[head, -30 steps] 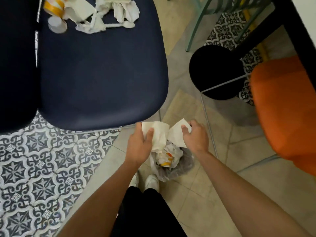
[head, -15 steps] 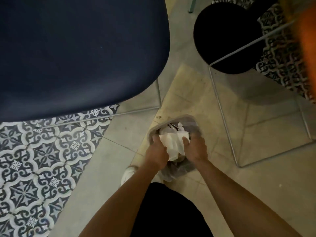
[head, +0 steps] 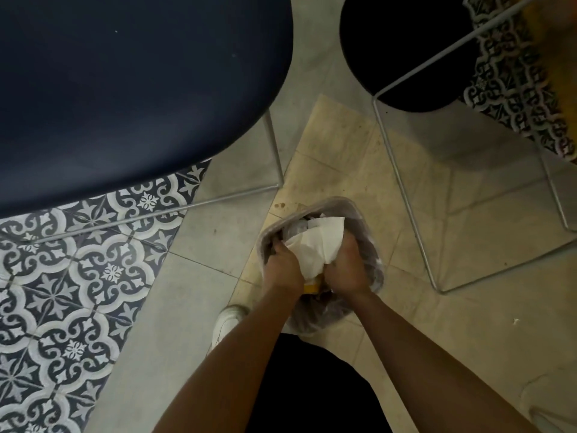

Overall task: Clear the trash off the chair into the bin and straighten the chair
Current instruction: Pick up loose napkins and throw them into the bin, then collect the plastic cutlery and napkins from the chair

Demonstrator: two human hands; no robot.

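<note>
A second ago the white paper wad (head: pixel 315 245) was held above the lined bin (head: pixel 370 232). Now the left hand (head: pixel 282 267) and right hand (head: pixel 346 270) have pushed it inside, fingers curled round it (not yet let go). The trash at the far end of the navy chair seat (head: pixel 125 89) is now out of view and probably comes next.

L hand (head: pixel 282 270), R hand (head: pixel 348 267) knuckles-up, fingers prob. curled
</note>
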